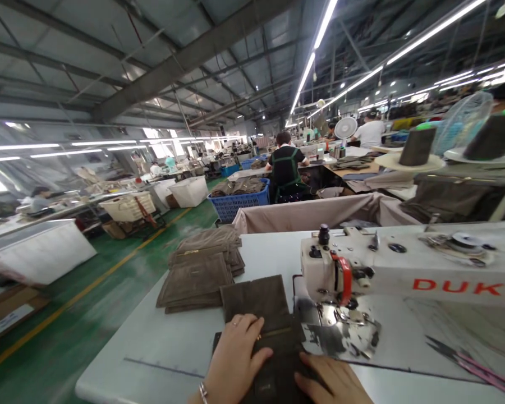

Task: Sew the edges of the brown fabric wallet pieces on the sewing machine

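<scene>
A dark olive-brown fabric piece (256, 300) with a zipper lies on the pale sewing table, left of the sewing machine's needle area. My left hand (238, 359) rests on it, fingers laid flat near the zipper and thumb spread to the side. A ring and a bracelet show on this hand. At the fabric's lower right edge is my right hand (334, 379), its thumb and forefinger apart on the cloth and its other fingers partly hidden. Behind the piece sits a stack of similar fabric pieces (197, 275). The white sewing machine (324, 269) stands close on the right.
Scissors (467, 359) with pink handles lie at the right of the table. A fabric-lined bin (303, 213) adjoins the table's far edge. Beyond it are a blue basket (239, 205) and a seated person (287, 168). Thread cones (418, 147) stand at right.
</scene>
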Tool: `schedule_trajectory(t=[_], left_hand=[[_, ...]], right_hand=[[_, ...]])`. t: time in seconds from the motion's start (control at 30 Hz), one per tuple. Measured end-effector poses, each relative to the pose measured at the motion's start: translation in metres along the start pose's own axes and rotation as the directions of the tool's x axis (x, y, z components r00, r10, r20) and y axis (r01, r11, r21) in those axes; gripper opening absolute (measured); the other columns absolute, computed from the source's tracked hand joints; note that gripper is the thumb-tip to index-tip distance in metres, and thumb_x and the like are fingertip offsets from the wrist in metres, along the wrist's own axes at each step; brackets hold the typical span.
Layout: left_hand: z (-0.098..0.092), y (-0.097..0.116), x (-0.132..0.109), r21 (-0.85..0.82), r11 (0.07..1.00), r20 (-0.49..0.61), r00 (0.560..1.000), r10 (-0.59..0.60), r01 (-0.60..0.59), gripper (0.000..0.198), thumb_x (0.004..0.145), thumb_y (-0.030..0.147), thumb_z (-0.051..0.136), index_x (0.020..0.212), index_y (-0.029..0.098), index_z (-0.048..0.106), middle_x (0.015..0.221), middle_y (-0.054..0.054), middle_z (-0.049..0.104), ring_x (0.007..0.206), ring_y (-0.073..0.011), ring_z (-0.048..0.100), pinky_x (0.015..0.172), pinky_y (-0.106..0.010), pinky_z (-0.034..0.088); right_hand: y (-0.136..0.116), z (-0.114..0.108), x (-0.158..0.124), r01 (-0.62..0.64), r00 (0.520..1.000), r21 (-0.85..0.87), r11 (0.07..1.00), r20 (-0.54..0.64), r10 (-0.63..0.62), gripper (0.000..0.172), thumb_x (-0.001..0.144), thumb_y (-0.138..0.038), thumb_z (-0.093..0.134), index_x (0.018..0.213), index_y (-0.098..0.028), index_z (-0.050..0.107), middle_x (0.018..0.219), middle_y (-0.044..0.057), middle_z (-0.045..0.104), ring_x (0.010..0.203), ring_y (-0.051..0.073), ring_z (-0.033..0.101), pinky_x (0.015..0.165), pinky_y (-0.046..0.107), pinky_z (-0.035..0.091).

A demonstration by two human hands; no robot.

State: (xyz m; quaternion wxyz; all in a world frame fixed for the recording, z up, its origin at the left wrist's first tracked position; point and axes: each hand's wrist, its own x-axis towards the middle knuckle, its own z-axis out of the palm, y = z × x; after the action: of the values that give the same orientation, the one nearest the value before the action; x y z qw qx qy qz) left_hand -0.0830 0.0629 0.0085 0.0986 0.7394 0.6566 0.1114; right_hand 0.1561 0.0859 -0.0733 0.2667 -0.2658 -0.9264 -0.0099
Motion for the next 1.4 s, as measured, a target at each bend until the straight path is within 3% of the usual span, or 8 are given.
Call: schedule_trajectory(t=[0.13,0.27,0.37,0.53,0.83,1.23,1.3,1.4], left_hand=[[0.002,0.015,0.021,-0.142,0.988,-0.067,0.996,0.051,-0.060,0.043,0.069,0.030,0.076,0.110,0.021,0.064,0.113,-0.007,0.057,0.109,-0.0283,0.048,0.098,-0.042,0.036],[-0.005,0.033,0.032,-0.247,0.966,-0.006,0.996,0.084,-0.082,0.010,0.068,0.012,0.064,0.076,0.017,0.062,0.086,-0.004,0.059,0.086,-0.0222,0.054,0.081,-0.033,0.041],[-0.019,0.042,0.027,-0.362,0.929,0.042,0.995,0.093,-0.072,0.017,0.073,0.010,0.056,0.087,0.017,0.060,0.075,0.001,0.060,0.071,-0.0160,0.056,0.067,-0.025,0.043],[-0.053,0.055,0.008,-0.810,0.585,0.112,0.989,0.101,0.032,0.020,0.081,0.025,0.064,0.099,0.017,0.066,0.091,-0.003,0.067,0.084,-0.0178,0.060,0.075,-0.024,0.045],[-0.057,0.070,-0.013,-0.952,0.262,0.132,0.985,-0.114,0.158,0.028,0.070,0.035,0.076,0.088,0.015,0.067,0.080,-0.004,0.068,0.076,-0.0175,0.060,0.070,-0.024,0.045],[-0.048,0.068,-0.017,-0.975,0.108,0.182,0.976,-0.121,0.195,0.027,0.067,0.035,0.080,0.080,0.013,0.068,0.071,-0.001,0.063,0.065,-0.0110,0.055,0.062,-0.019,0.042],[-0.053,0.065,-0.016,-0.960,0.143,0.229,0.968,-0.101,0.242,0.029,0.068,0.035,0.079,0.081,0.013,0.066,0.072,-0.002,0.063,0.065,-0.0117,0.055,0.062,-0.020,0.042],[-0.065,0.060,-0.011,-0.886,0.350,0.324,0.946,-0.005,0.305,0.026,0.073,0.034,0.073,0.084,0.013,0.063,0.074,-0.002,0.063,0.066,-0.0128,0.055,0.061,-0.021,0.040]], right_hand=[[-0.012,-0.011,0.001,-0.076,0.995,0.103,0.992,0.070,0.070,0.033,0.084,-0.029,0.066,0.116,-0.029,0.060,0.123,0.007,0.062,0.108,0.026,0.061,0.089,0.039,0.052],[-0.018,-0.018,0.001,-0.365,0.930,0.263,0.893,0.054,0.364,0.045,0.076,-0.020,0.066,0.120,-0.021,0.054,0.118,0.010,0.062,0.108,0.026,0.059,0.092,0.039,0.050],[-0.019,-0.032,0.009,-0.468,0.861,0.367,0.804,-0.017,0.509,0.029,0.082,-0.023,0.059,0.111,-0.020,0.055,0.118,0.011,0.059,0.110,0.026,0.057,0.093,0.039,0.049],[-0.020,-0.081,0.029,-0.364,0.890,0.461,0.810,-0.083,0.448,0.011,0.089,-0.030,0.054,0.084,-0.024,0.061,0.115,0.008,0.060,0.110,0.025,0.055,0.091,0.038,0.049],[-0.032,-0.120,0.040,-0.386,0.867,0.586,0.712,-0.033,0.497,0.009,0.084,-0.033,0.061,0.078,-0.029,0.066,0.091,0.001,0.069,0.084,0.021,0.064,0.073,0.031,0.055],[-0.037,-0.123,0.041,-0.517,0.789,0.649,0.558,0.108,0.605,0.012,0.077,-0.024,0.060,0.067,-0.025,0.054,0.081,-0.001,0.066,0.074,0.018,0.062,0.066,0.027,0.050],[-0.039,-0.125,0.043,-0.523,0.796,0.638,0.565,0.128,0.592,0.013,0.073,-0.018,0.060,0.068,-0.024,0.049,0.074,-0.003,0.063,0.069,0.016,0.060,0.062,0.024,0.048],[-0.041,-0.128,0.043,-0.413,0.897,0.687,0.598,0.195,0.396,0.017,0.073,-0.011,0.056,0.081,-0.025,0.056,0.075,-0.005,0.063,0.068,0.013,0.060,0.062,0.020,0.047]])
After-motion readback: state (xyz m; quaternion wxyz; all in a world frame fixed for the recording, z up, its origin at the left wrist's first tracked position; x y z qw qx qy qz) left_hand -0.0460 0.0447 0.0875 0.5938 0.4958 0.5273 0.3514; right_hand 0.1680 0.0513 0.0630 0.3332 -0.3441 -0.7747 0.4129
